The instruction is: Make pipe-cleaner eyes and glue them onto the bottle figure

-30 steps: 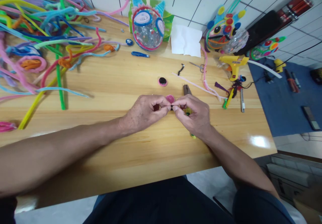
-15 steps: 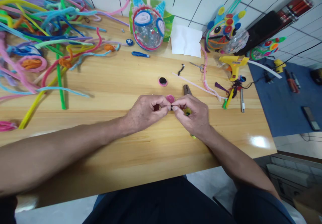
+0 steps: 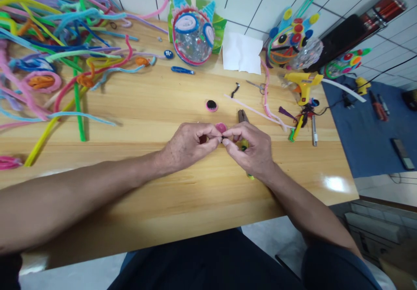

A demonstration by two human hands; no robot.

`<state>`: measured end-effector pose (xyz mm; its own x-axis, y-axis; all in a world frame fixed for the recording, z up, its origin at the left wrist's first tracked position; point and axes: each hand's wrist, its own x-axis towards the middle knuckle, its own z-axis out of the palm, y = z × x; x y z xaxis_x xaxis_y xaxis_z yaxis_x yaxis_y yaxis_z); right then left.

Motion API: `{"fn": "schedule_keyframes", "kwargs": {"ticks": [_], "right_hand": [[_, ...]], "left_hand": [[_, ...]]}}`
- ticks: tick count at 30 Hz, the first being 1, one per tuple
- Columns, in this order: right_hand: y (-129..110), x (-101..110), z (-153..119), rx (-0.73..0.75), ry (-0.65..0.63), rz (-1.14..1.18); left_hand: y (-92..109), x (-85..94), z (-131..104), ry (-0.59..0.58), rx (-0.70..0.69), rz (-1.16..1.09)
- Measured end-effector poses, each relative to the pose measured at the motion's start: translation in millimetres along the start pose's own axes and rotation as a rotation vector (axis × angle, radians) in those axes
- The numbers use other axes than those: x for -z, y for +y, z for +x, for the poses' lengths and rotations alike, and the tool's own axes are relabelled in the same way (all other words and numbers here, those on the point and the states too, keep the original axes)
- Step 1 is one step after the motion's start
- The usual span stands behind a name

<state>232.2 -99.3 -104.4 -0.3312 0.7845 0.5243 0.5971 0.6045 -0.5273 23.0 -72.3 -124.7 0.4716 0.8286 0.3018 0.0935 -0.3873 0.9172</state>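
My left hand (image 3: pixel 192 146) and my right hand (image 3: pixel 249 146) meet fingertip to fingertip over the wooden table. Both pinch a tiny dark piece (image 3: pixel 223 138), mostly hidden by the fingers. Just behind the fingertips lies a pink disc (image 3: pixel 221 127). Farther back sits a pink-rimmed disc with a black centre (image 3: pixel 211 105). Pliers (image 3: pixel 242 116) lie partly under my right hand, their jaws and bits of yellow handle showing. Beyond them are a short black strip (image 3: pixel 235 90) and a pale pink strip (image 3: pixel 249 107).
Many coloured fuzzy stems (image 3: pixel 78 116) spread over the left side. A decorated clear ball (image 3: pixel 193 42) and white paper (image 3: pixel 242 52) stand at the back. To the right are a yellow glue gun (image 3: pixel 304 84), a craft knife (image 3: pixel 314 130) and a blue mat (image 3: pixel 368 129).
The fingertips of my right hand have shifted very slightly around the dark piece. Otherwise the hands and objects keep their places.
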Motion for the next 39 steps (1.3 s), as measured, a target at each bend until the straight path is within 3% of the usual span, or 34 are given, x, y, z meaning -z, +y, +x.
{"fn": "schedule_keyframes", "kwargs": {"ticks": [12,23,39], "right_hand": [[0.1,0.2,-1.7,-0.059,0.032,0.003],[0.6,0.0,-1.2,-0.015,0.065,0.040],[-2.0,1.5,-0.6,-0.126,0.016,0.000]], "left_hand": [[0.1,-0.2,1.1,0.000,-0.014,-0.010],[1.2,-0.1,2.0,0.002,0.003,-0.024],[2.9,0.6,2.1,0.014,0.044,-0.027]]}}
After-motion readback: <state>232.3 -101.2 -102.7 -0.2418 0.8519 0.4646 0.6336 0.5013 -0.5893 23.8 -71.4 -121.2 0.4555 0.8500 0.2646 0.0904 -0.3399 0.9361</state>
